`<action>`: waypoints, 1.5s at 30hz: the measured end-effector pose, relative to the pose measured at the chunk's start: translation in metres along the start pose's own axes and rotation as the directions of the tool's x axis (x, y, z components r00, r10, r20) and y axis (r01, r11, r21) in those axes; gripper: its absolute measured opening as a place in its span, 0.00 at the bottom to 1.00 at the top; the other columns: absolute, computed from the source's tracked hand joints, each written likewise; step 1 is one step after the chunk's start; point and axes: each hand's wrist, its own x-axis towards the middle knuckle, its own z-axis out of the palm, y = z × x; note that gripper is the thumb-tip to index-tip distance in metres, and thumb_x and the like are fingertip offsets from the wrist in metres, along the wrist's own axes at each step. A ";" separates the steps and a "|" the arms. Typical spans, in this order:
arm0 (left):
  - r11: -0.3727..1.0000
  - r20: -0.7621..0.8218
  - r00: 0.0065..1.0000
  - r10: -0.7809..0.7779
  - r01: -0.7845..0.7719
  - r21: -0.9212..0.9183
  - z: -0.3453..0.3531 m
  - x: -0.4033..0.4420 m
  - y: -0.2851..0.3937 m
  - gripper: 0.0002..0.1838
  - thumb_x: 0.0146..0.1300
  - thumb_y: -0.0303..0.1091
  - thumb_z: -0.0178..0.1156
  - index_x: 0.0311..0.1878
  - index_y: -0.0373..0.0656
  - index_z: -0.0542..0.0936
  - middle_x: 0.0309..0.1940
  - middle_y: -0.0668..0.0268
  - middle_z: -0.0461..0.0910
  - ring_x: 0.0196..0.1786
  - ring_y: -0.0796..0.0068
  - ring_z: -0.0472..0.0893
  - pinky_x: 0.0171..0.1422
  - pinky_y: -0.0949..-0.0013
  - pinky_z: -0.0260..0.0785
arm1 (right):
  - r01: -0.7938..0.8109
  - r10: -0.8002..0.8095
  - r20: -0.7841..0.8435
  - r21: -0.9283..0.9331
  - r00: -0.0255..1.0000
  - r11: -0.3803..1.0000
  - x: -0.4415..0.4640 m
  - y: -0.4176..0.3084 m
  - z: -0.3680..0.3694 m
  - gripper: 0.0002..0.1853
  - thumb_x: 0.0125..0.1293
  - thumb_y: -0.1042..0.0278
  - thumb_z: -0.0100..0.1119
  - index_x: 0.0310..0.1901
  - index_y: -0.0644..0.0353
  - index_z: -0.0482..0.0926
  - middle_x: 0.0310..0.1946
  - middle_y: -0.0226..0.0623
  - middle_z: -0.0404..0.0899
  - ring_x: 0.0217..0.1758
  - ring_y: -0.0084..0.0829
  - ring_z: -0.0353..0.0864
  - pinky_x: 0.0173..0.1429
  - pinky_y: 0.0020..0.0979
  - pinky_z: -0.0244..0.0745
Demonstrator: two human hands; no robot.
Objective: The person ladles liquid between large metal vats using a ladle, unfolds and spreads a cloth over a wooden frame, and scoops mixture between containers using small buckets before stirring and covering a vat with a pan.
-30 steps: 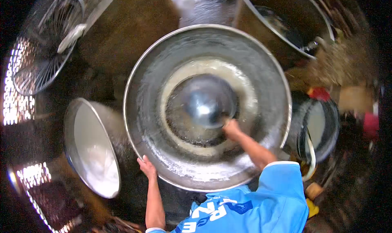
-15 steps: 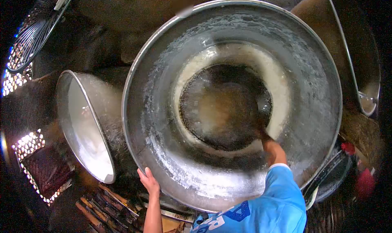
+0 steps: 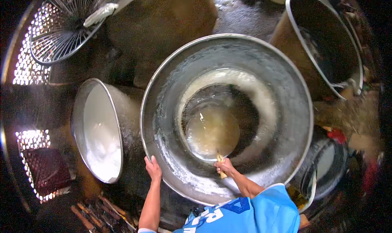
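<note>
A large, deep metal pot (image 3: 292, 151) with a wide flared rim fills the middle of the head view; whitish residue streaks its inner wall. My left hand (image 3: 153, 168) is at the pot's lower-left rim, fingers against the edge and gripping it. Inside the pot, my right hand (image 3: 224, 167) is closed around the short wooden handle of a round scoop (image 3: 212, 131). Cloudy, pale liquid is in the scoop. Beyond it, the dark bottom of the pot shows on the right, with a pale ring around it.
A metal pot of white liquid (image 3: 100, 131) stands at left. A tall metal container (image 3: 294, 20) is at upper right, and a dark bucket (image 3: 343, 176) lower right. A big wire whisk (image 3: 65, 37) hangs at upper left. Firewood (image 3: 106, 212) lies at lower left.
My right hand has moved left and out of the pot's depth, bringing the scoop of cloudy liquid into view. My left hand stays at the rim. The camera view has shifted.
</note>
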 end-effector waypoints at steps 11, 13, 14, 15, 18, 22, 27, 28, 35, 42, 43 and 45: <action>0.989 0.085 0.986 0.143 -0.140 -0.049 0.000 0.005 -0.046 0.26 0.68 0.46 0.45 0.57 0.29 0.63 0.49 0.39 0.72 0.51 0.43 0.73 0.55 0.53 0.63 | 0.431 -0.392 -0.292 0.082 0.872 0.899 -0.281 -0.057 -0.063 0.06 0.58 0.79 0.58 0.33 0.69 0.71 0.18 0.36 0.70 0.15 0.24 0.70 0.15 0.27 0.69; 0.987 0.118 0.985 0.126 -0.113 -0.110 0.003 0.009 -0.052 0.28 0.68 0.46 0.45 0.59 0.29 0.61 0.53 0.40 0.71 0.55 0.45 0.72 0.58 0.54 0.62 | 0.475 -0.389 -0.366 0.182 0.846 0.861 -0.322 -0.057 -0.081 0.03 0.59 0.79 0.57 0.32 0.66 0.72 0.17 0.35 0.71 0.15 0.25 0.71 0.16 0.27 0.69; 0.988 0.070 0.986 0.148 -0.145 -0.048 0.012 0.020 -0.067 0.29 0.68 0.47 0.45 0.60 0.28 0.61 0.55 0.40 0.69 0.56 0.44 0.71 0.60 0.54 0.61 | 0.456 -0.344 -0.390 0.241 0.854 0.857 -0.343 -0.062 -0.086 0.02 0.60 0.79 0.55 0.32 0.66 0.73 0.16 0.35 0.71 0.15 0.26 0.72 0.16 0.29 0.70; 0.983 0.078 0.980 0.181 -0.179 -0.040 0.015 0.022 -0.072 0.30 0.68 0.47 0.45 0.60 0.27 0.60 0.56 0.40 0.68 0.56 0.43 0.70 0.60 0.53 0.60 | 0.484 -0.393 -0.363 0.208 0.845 0.850 -0.349 -0.060 -0.103 0.03 0.61 0.76 0.54 0.32 0.66 0.73 0.15 0.35 0.71 0.15 0.26 0.72 0.17 0.29 0.71; 0.980 0.114 0.973 0.199 -0.200 -0.003 0.013 0.024 -0.064 0.32 0.68 0.48 0.45 0.60 0.25 0.58 0.56 0.39 0.67 0.56 0.43 0.70 0.60 0.54 0.60 | 0.524 -0.453 -0.264 0.378 0.851 0.763 -0.343 -0.061 -0.154 0.07 0.64 0.70 0.51 0.36 0.66 0.72 0.17 0.29 0.69 0.16 0.20 0.69 0.19 0.26 0.70; 0.982 0.278 0.942 0.189 -0.186 -0.038 0.001 0.035 -0.063 0.32 0.67 0.46 0.47 0.58 0.24 0.57 0.53 0.39 0.68 0.54 0.48 0.72 0.59 0.56 0.62 | 0.379 -0.575 -0.028 0.778 0.818 0.501 -0.390 -0.102 -0.153 0.05 0.64 0.70 0.49 0.33 0.62 0.69 0.19 0.27 0.68 0.16 0.18 0.67 0.18 0.20 0.67; 0.977 0.442 0.873 0.204 -0.211 -0.035 0.012 0.086 -0.093 0.26 0.65 0.37 0.51 0.55 0.23 0.60 0.51 0.45 0.71 0.51 0.55 0.74 0.55 0.58 0.66 | 0.398 -0.878 0.057 0.876 0.476 0.273 -0.382 -0.137 -0.134 0.06 0.61 0.70 0.54 0.35 0.60 0.69 0.18 0.22 0.66 0.16 0.15 0.64 0.16 0.17 0.63; 0.980 0.477 0.858 0.193 -0.196 -0.043 0.013 0.088 -0.091 0.25 0.64 0.35 0.51 0.55 0.23 0.61 0.51 0.46 0.72 0.49 0.56 0.74 0.54 0.58 0.67 | 0.366 -0.907 0.075 0.899 0.415 0.242 -0.375 -0.142 -0.119 0.06 0.60 0.71 0.55 0.35 0.58 0.68 0.18 0.21 0.65 0.16 0.13 0.63 0.16 0.17 0.62; 0.989 0.586 0.806 0.077 0.013 -0.148 -0.001 0.069 -0.074 0.20 0.60 0.29 0.50 0.54 0.30 0.69 0.47 0.54 0.75 0.44 0.61 0.77 0.48 0.58 0.71 | 0.392 -0.731 0.119 0.780 0.672 0.488 -0.269 -0.077 0.086 0.07 0.58 0.71 0.59 0.34 0.60 0.69 0.17 0.25 0.66 0.13 0.17 0.64 0.13 0.20 0.63; 0.983 0.446 0.879 -0.165 0.186 -0.003 -0.011 0.022 -0.035 0.26 0.61 0.35 0.50 0.60 0.32 0.60 0.52 0.50 0.71 0.48 0.57 0.76 0.49 0.57 0.71 | 0.215 -0.317 0.111 0.524 0.942 0.824 -0.116 0.010 0.140 0.06 0.55 0.79 0.53 0.35 0.61 0.72 0.13 0.34 0.69 0.11 0.25 0.68 0.12 0.27 0.64; 0.999 0.345 0.938 0.036 -0.033 -0.016 0.002 0.039 -0.064 0.26 0.64 0.38 0.50 0.61 0.36 0.57 0.53 0.48 0.69 0.51 0.54 0.74 0.53 0.55 0.69 | 0.222 -0.293 0.084 0.468 0.952 0.856 -0.103 0.019 0.134 0.08 0.53 0.82 0.52 0.35 0.61 0.72 0.13 0.35 0.69 0.10 0.26 0.68 0.11 0.27 0.64; 0.996 0.189 0.981 -0.035 0.018 0.093 0.003 0.011 -0.039 0.25 0.65 0.39 0.50 0.60 0.37 0.59 0.52 0.47 0.69 0.52 0.51 0.74 0.55 0.54 0.66 | 0.156 -0.169 0.011 0.323 0.986 0.934 -0.063 0.044 0.116 0.10 0.51 0.83 0.51 0.36 0.62 0.72 0.15 0.38 0.69 0.12 0.29 0.70 0.12 0.33 0.64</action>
